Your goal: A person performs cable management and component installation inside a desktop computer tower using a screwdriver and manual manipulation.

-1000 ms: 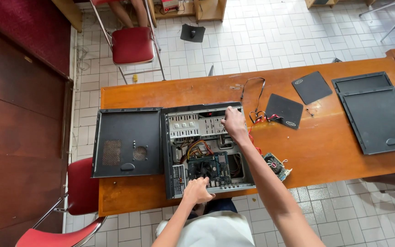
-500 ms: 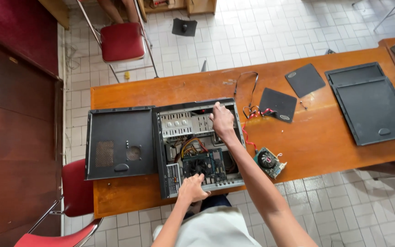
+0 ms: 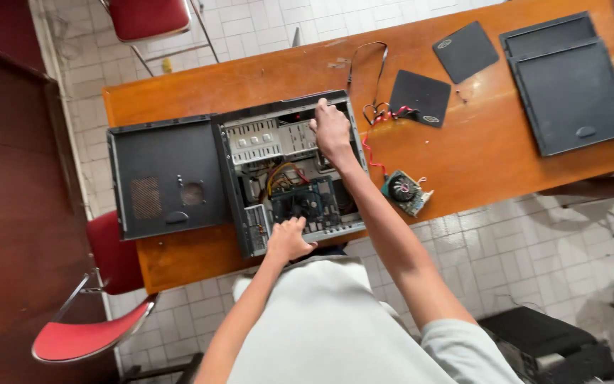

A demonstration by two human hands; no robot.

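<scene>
An open computer case (image 3: 289, 174) lies on its side in the middle of the frame, on the orange-brown tabletop (image 3: 492, 153), so that its inside faces up and can be reached from above. The left hand (image 3: 289, 240) rests with spread fingers on the lower edge of the case, it seems to keep it steady. The right hand (image 3: 332, 131) reaches in at the upper right corner of the case; whether its fingers clamp something I cannot tell. The removed side panel (image 3: 165, 178) lies flat just left of the case. A small fan card (image 3: 406, 192) and red cables (image 3: 385, 114) lie to the right, out of the way.
</scene>
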